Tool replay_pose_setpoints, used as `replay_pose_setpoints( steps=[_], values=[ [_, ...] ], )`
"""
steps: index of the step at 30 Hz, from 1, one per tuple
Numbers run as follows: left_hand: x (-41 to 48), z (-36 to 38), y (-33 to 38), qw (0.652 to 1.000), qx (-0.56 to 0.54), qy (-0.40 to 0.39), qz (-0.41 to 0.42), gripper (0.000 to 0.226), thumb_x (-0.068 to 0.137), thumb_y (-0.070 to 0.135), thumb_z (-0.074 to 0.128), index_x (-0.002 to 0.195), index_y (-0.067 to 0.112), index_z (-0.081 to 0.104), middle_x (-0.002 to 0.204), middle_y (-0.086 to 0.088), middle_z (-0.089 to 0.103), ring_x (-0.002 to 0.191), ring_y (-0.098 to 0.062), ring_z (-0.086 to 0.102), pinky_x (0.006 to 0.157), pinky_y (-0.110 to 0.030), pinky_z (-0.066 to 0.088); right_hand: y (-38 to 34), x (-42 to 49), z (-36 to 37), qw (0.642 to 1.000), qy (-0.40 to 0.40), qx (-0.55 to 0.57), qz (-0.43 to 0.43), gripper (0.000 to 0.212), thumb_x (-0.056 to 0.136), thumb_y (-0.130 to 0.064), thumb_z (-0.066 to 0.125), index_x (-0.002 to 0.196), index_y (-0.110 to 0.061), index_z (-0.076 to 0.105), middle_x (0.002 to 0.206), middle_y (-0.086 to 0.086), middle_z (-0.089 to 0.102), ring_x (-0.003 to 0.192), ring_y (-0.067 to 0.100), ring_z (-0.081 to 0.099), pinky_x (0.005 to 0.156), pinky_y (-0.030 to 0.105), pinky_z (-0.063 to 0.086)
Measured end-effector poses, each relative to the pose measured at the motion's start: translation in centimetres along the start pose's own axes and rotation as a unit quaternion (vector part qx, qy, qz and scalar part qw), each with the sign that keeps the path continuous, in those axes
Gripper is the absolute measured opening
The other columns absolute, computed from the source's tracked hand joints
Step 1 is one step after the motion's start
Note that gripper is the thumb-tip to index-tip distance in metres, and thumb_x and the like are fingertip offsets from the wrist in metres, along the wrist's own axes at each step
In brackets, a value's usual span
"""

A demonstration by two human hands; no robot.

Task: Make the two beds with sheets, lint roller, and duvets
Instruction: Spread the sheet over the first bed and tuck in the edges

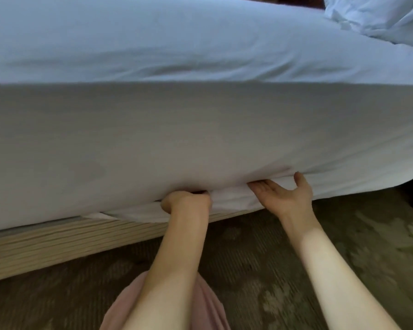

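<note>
A white sheet [200,129] covers the mattress and hangs down its near side. At the mattress's lower edge my left hand [186,201] is pushed under the mattress, fingers hidden in the fold of loose sheet, so its hold cannot be made out. Just to the right, my right hand [284,195] lies palm up with straight fingers slid under the mattress edge and the thumb raised against the sheet. A strip of sheet hangs out below the mattress between and left of the hands.
The wooden bed base [57,241] runs under the mattress. A rumpled white pillow or duvet [379,17] lies at the far right of the bed. Patterned carpet [343,258] covers the floor where I kneel; pink clothing [208,303] shows at the bottom.
</note>
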State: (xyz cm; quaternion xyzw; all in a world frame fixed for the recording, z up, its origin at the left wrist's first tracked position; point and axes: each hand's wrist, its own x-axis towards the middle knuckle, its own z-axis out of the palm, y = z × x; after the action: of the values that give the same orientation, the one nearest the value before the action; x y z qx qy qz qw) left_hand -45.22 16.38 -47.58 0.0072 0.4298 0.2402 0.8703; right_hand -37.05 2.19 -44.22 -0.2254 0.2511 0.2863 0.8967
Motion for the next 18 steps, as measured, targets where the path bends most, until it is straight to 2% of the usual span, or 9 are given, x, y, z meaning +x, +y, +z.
replay_pose_setpoints(
  steps=[3,5,7,11,13,16,18],
  values=[
    [-1.5,0.0,1.6,0.980,-0.184,-0.061,-0.041,0.046,0.100,0.038,0.029,0.130,0.014,0.054,0.129,-0.017,0.055,0.118,-0.040,0.051,0.101,-0.064,0.036,-0.7,0.4,-0.8,0.999,-0.045,0.011,0.017,0.084,0.086,-0.051,0.058,0.144,0.001,0.026,0.137,0.031,0.039,0.129,0.046,0.037,0.112,0.056,0.023],
    [-1.9,-0.7,2.4,0.982,-0.154,-0.089,-0.064,0.050,0.098,0.042,0.030,0.129,0.011,0.055,0.125,-0.022,0.057,0.115,-0.042,0.053,0.098,-0.066,0.036,-0.8,0.8,-0.5,0.997,-0.072,-0.012,0.014,0.086,0.081,-0.055,0.062,0.143,-0.005,0.030,0.132,0.029,0.045,0.123,0.046,0.044,0.108,0.059,0.028],
    [-1.5,-1.3,2.9,0.984,-0.101,-0.124,-0.074,0.052,0.097,0.040,0.030,0.129,0.005,0.052,0.125,-0.025,0.057,0.116,-0.042,0.052,0.101,-0.064,0.034,-0.8,1.4,0.0,0.994,-0.087,-0.067,-0.013,0.082,0.079,-0.061,0.060,0.140,-0.012,0.036,0.128,0.024,0.051,0.117,0.041,0.051,0.103,0.059,0.037],
    [-2.6,-1.1,3.5,0.980,-0.052,-0.187,-0.053,0.049,0.095,0.034,0.032,0.129,0.003,0.052,0.129,-0.026,0.055,0.122,-0.041,0.048,0.106,-0.061,0.030,-0.9,2.5,0.3,0.975,-0.142,-0.152,-0.077,0.084,0.072,-0.071,0.058,0.139,-0.024,0.041,0.131,0.013,0.056,0.115,0.032,0.056,0.093,0.056,0.048],
    [-2.6,-0.9,3.7,0.975,-0.036,-0.217,-0.033,0.047,0.095,0.034,0.034,0.125,0.005,0.056,0.123,-0.025,0.059,0.118,-0.041,0.050,0.100,-0.059,0.035,-0.9,2.9,0.4,0.970,-0.168,-0.157,-0.082,0.077,0.076,-0.071,0.055,0.138,-0.026,0.043,0.130,0.010,0.058,0.117,0.032,0.056,0.092,0.059,0.047],
    [-2.1,-0.5,3.8,0.980,-0.026,-0.199,0.017,0.045,0.095,0.036,0.033,0.112,0.004,0.061,0.105,-0.022,0.066,0.103,-0.038,0.055,0.081,-0.052,0.042,-0.9,3.4,0.5,0.968,-0.179,-0.156,-0.077,0.067,0.081,-0.068,0.051,0.134,-0.027,0.045,0.126,0.008,0.062,0.117,0.030,0.057,0.092,0.060,0.047],
    [-1.9,-0.3,3.7,0.977,-0.084,-0.191,0.035,0.045,0.096,0.038,0.032,0.113,0.007,0.060,0.107,-0.019,0.064,0.100,-0.036,0.055,0.085,-0.051,0.041,-0.9,3.4,0.7,0.965,-0.185,-0.165,-0.081,0.065,0.082,-0.068,0.050,0.133,-0.028,0.047,0.126,0.007,0.062,0.117,0.029,0.058,0.092,0.058,0.048]
  ],
)
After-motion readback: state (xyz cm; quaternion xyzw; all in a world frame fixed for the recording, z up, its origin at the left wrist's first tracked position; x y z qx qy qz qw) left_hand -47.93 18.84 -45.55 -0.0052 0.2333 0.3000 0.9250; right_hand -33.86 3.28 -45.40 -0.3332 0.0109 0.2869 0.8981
